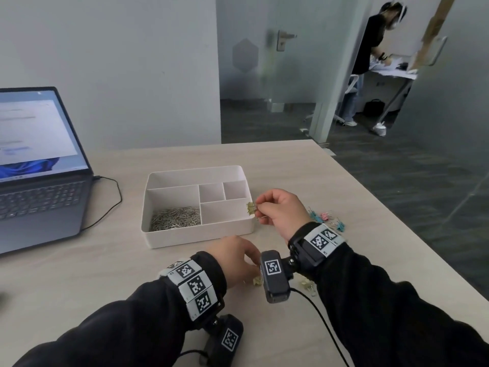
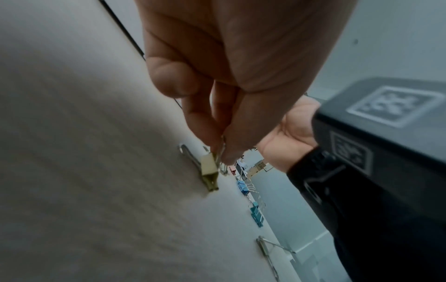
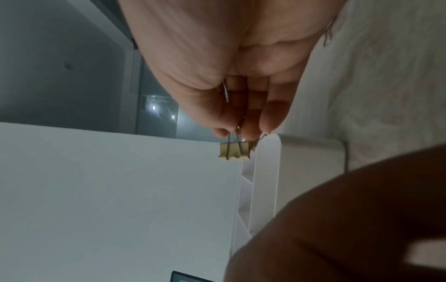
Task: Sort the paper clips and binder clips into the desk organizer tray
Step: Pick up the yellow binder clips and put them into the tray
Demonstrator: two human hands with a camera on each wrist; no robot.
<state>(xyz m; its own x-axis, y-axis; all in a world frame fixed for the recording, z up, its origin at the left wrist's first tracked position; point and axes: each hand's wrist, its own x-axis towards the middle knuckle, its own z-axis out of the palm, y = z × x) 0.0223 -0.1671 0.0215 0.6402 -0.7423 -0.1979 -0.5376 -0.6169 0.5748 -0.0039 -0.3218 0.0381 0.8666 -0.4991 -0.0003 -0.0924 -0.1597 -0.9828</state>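
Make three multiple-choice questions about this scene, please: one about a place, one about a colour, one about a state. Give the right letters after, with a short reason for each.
1. Where do the paper clips lie in the organizer tray?
A. near-left compartment
B. long far compartment
C. small far-right compartment

2. What colour is the binder clip that the right hand holds?
A. pink
B. blue
C. pale yellow

3. What is the left hand doing?
A. lying flat and open on the laptop
B. pinching a yellow binder clip at the table
C. gripping the tray's wall

Answers:
1 A: the head view shows the silver heap in the near-left compartment; the other compartments look bare.
2 C: head and right wrist views both show a pale yellow body with wire handles.
3 B: the left wrist view shows the fingertips closed on the clip's wire handle, down at the tabletop.
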